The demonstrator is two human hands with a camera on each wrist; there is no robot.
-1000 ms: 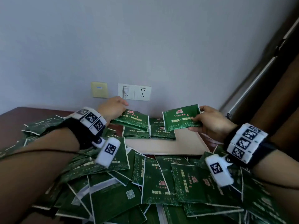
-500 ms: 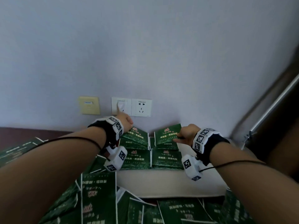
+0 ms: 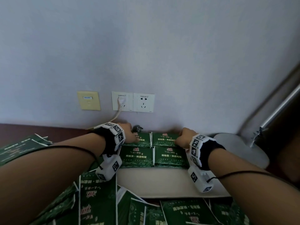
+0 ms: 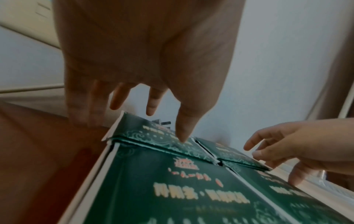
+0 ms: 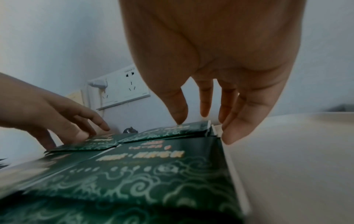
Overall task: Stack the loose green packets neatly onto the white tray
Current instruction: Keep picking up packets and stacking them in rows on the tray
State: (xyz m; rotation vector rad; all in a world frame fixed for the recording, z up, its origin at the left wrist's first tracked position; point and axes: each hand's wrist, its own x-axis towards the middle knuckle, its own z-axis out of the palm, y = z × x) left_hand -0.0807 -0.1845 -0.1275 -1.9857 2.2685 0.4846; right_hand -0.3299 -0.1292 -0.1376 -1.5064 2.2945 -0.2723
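I see a dark brown table point(image 3: 19, 132) running up to the wall. A white tray point(image 3: 162, 184) lies flat on it, far side near the wall. Loose green packets point(image 3: 97, 202) lie scattered on the table left of and in front of the tray. A grey lamp base point(image 3: 235, 143) sits just right of the tray.

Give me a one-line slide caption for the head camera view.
Both hands, left hand and right hand, press green packets flat in a two-by-two block on the white tray.

My head camera looks forward and down at the far wall. Each wrist camera sits low and close, facing along my fingers; all share the stacked packets point(image 3: 153, 149).
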